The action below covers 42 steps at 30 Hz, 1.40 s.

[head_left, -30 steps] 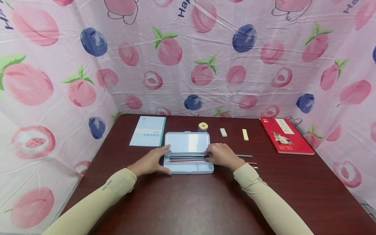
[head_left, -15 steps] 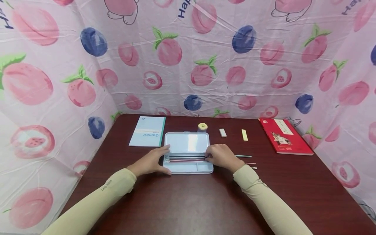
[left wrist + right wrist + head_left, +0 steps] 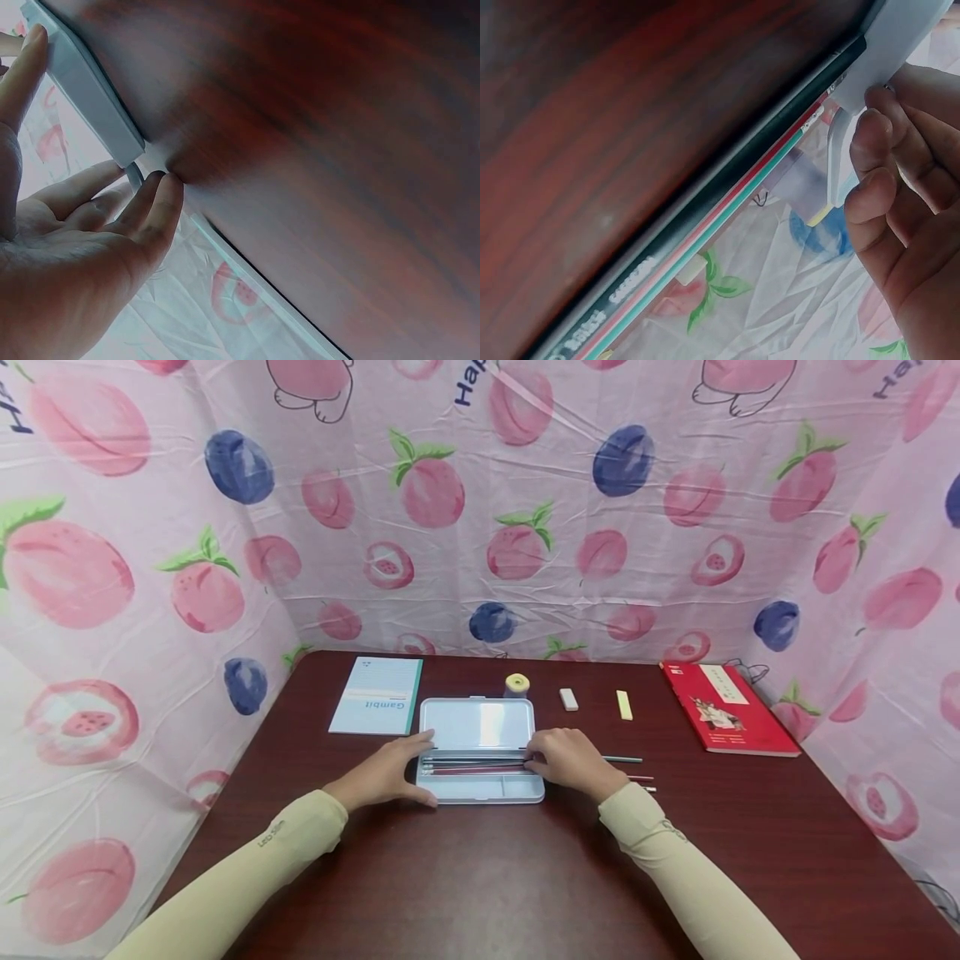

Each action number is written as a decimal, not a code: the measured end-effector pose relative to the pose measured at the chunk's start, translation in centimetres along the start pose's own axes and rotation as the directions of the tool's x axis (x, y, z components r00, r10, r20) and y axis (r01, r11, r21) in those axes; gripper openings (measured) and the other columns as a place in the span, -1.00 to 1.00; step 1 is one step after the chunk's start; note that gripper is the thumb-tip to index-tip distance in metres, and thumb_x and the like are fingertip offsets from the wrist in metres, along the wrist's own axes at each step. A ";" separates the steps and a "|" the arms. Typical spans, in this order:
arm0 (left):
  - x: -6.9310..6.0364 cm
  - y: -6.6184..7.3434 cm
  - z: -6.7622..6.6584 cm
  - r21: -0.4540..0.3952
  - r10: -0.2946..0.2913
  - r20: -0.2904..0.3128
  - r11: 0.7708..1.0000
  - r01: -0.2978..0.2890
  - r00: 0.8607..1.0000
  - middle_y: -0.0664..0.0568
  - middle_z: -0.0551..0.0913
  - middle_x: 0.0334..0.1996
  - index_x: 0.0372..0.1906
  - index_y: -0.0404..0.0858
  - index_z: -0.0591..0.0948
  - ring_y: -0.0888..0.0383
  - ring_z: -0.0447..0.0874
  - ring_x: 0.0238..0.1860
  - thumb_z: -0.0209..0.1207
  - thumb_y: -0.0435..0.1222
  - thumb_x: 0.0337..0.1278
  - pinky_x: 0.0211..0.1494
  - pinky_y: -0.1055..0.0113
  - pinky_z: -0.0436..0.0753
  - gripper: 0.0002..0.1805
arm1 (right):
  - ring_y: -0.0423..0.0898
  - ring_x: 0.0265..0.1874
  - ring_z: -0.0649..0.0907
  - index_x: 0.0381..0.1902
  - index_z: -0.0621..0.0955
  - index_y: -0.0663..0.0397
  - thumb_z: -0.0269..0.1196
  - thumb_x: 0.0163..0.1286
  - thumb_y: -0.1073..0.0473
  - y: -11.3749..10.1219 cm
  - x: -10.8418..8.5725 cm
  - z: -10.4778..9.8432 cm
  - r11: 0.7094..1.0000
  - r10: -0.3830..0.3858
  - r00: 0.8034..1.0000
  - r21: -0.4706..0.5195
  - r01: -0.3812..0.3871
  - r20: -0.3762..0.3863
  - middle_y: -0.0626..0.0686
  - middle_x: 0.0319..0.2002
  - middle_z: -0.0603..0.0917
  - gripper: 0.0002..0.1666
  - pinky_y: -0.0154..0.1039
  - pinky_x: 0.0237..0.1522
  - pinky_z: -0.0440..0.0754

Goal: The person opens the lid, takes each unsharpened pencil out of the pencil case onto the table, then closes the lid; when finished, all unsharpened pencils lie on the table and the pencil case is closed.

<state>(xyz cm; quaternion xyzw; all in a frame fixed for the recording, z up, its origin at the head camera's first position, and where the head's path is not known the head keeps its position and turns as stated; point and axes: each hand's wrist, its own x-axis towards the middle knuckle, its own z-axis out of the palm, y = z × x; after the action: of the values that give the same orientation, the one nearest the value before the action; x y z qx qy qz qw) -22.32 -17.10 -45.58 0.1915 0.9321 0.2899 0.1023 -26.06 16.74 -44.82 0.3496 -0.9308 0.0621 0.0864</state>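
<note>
A light blue pencil case (image 3: 465, 787) lies on the table with its lid (image 3: 457, 722) raised toward the back. Several pencils (image 3: 480, 769) lie in its rear compartment. My left hand (image 3: 382, 770) holds the case's left end, thumb at the front and fingers farther back. At the right end, my right hand (image 3: 570, 760) reaches into the case with curled fingers, pinching the end of a dark pencil (image 3: 517, 763); the fingertips partly hide it. Beside that hand lie a green pencil (image 3: 626, 759), a red pencil (image 3: 641, 777) and a black one (image 3: 682, 232).
Behind the case stands a small yellow-topped container (image 3: 517, 685). A white eraser (image 3: 569, 699) and a yellow block (image 3: 624, 705) lie to its right. A Gambit notebook (image 3: 377, 696) is at the back left, a red book (image 3: 727, 710) at the back right of the table (image 3: 480, 885).
Both hands stay almost where they were on the case. The right fingertips and the dark pencil have shifted very slightly inside the rear compartment.
</note>
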 end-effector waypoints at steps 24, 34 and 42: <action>-0.1 0.0 0.1 0.003 -0.005 0.002 1.000 0.005 1.000 -0.01 0.23 0.71 0.61 -0.20 0.40 -0.18 0.18 0.70 0.64 0.12 -0.07 0.69 -0.22 0.30 0.14 | -0.23 -0.29 0.75 -0.25 0.86 -0.06 0.57 0.28 0.16 2.8 -2.9 -0.9 0.978 0.094 0.996 0.186 -0.093 0.003 -0.14 -0.30 0.85 -0.91 -0.11 -0.12 0.80; 0.0 0.0 0.1 -0.002 -0.010 0.001 1.000 0.010 1.000 0.01 0.24 0.71 0.61 -0.19 0.40 -0.16 0.18 0.70 0.63 0.13 -0.07 0.68 -0.19 0.32 0.14 | -0.30 -0.31 0.74 -0.25 0.87 -0.13 0.57 0.29 0.16 4.5 -4.8 -1.7 0.946 0.149 0.988 0.285 -0.155 0.042 -0.20 -0.32 0.84 -0.91 -0.21 -0.15 0.80; 0.0 -0.1 0.1 0.003 0.002 -0.002 1.000 -0.002 1.000 0.01 0.24 0.71 0.61 -0.20 0.40 -0.16 0.19 0.70 0.63 0.15 -0.08 0.68 -0.18 0.32 0.15 | -0.30 -0.33 0.71 -0.26 0.86 -0.13 0.57 0.29 0.18 5.9 -6.4 -2.2 0.933 0.156 0.988 0.327 -0.152 0.015 -0.18 -0.32 0.85 -0.91 -0.27 -0.20 0.77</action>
<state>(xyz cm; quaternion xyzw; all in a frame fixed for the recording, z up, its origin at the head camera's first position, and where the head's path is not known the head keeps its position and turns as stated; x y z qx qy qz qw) -22.30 -17.11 -45.75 0.1923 0.9325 0.2889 0.1006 -24.96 25.63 -44.30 0.2848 -0.9316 0.2243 0.0274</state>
